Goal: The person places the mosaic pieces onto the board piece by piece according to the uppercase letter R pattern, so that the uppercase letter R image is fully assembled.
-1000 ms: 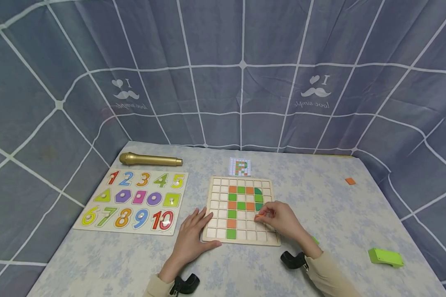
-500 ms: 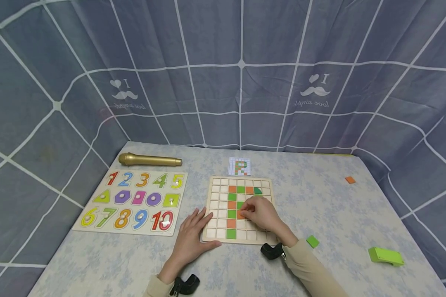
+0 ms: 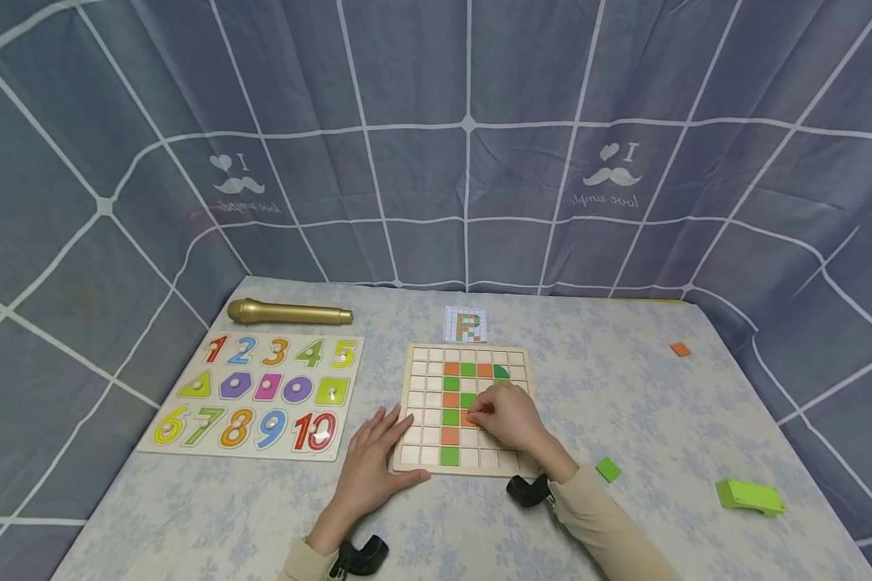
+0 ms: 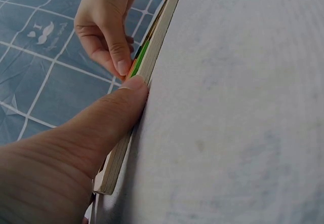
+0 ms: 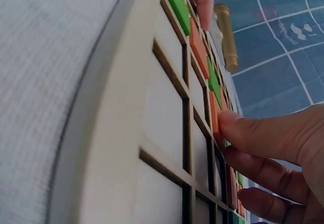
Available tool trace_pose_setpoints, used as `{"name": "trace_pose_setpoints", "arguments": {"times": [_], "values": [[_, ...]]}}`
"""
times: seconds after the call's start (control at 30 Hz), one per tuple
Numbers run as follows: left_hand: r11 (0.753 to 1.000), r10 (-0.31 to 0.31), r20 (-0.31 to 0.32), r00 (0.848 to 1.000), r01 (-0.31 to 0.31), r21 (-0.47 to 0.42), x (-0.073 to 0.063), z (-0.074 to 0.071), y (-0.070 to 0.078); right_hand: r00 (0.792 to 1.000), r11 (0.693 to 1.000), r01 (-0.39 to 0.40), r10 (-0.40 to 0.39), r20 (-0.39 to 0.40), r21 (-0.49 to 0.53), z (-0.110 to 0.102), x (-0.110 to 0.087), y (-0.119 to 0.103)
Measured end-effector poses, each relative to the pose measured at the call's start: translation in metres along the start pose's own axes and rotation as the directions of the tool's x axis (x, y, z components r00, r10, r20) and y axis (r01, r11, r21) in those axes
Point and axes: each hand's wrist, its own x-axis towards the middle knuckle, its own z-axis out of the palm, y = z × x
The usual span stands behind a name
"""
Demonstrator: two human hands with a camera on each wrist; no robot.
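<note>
A wooden grid board (image 3: 427,466) lies on the table, with orange and green square tiles and a rounded dark green piece (image 3: 501,371) in some cells. Over its middle, my right hand (image 3: 510,415) pinches an orange tile (image 5: 214,115) between thumb and fingers. This tile is at a cell just right of a green tile (image 3: 450,417) in the long column; the head view cannot tell whether it is fully seated. My left hand (image 3: 369,460) rests at the board's left side, fingers extended over the edge, thumb (image 4: 121,100) against the near edge.
Behind the board lies a small pattern card (image 3: 465,324). A number-and-shape puzzle (image 3: 247,445) and a gold toy microphone (image 3: 289,312) are at left. To the right are a loose green tile (image 3: 608,469), an orange tile (image 3: 680,349) and a light green block (image 3: 750,496).
My right hand has moved left across the board with the orange tile, from the right-hand cells to beside the column. The loose green tile came into view. My left hand has stayed put.
</note>
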Motion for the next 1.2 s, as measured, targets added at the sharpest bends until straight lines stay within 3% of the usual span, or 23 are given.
{"name": "trace_pose_setpoints", "arguments": {"times": [0.37, 0.6, 0.8, 1.2], "values": [[1.000, 0.004, -0.001, 1.000, -0.004, -0.001, 0.000, 0.000, 0.000, 0.998, 0.998, 0.064, -0.064, -0.030, -0.005, 0.001, -0.008, 0.002], [1.000, 0.000, 0.005, 1.000, 0.000, -0.006, 0.000, 0.001, 0.000, 0.996, 0.998, 0.047, -0.044, -0.072, 0.041, -0.003, -0.018, 0.007], [1.000, -0.003, 0.002, 1.000, 0.003, -0.017, -0.001, 0.000, 0.002, 0.993, 0.995, 0.042, -0.031, -0.116, 0.095, -0.016, -0.032, 0.016], [1.000, 0.007, 0.004, 1.000, -0.007, -0.009, 0.000, 0.001, 0.000, 0.964, 0.999, -0.026, 0.033, -0.265, 0.029, -0.051, -0.067, 0.038]]}}
